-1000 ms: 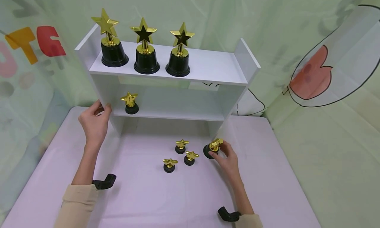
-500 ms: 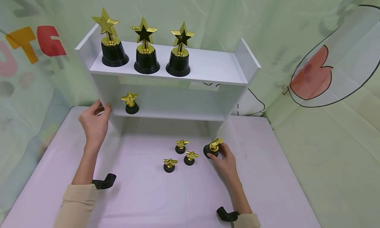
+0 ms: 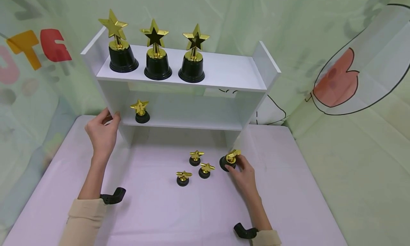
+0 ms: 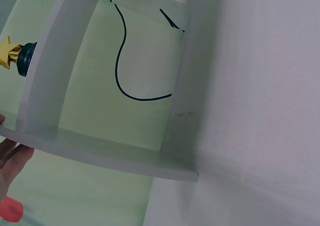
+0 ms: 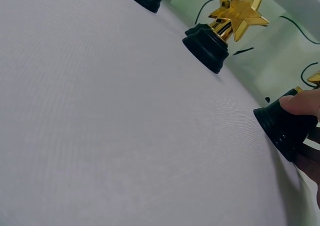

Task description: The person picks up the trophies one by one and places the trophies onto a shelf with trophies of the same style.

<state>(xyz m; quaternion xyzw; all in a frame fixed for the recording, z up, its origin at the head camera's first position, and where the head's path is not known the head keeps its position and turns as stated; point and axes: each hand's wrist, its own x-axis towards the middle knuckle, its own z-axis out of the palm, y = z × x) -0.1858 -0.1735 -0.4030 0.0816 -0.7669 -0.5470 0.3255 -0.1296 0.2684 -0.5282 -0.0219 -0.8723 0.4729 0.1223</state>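
Observation:
My left hand [image 3: 103, 134] grips the front edge of the left side panel of a white shelf unit [image 3: 229, 71], thumb on one face and fingers on the other. In the head view, my right hand [image 3: 246, 178] holds a gold star trophy by its black base [image 3: 225, 163], low by the shelf's right leg. The right wrist view shows thumb and fingers around that base [image 5: 285, 126], which appears to rest on the table. Left of it stand three smaller star trophies, the nearest a small trophy [image 3: 205, 170].
Three large star trophies, among them a middle trophy [image 3: 158, 62], stand on the top shelf. One small trophy [image 3: 142, 116] sits at the left of the middle shelf. A pale cloth covers the table [image 3: 179, 217]. Printed curtains [image 3: 349, 167] hang behind and beside it.
My right hand has shifted very slightly left against the trophy, which stays in place. The left hand, the shelf and the other trophies look unmoved.

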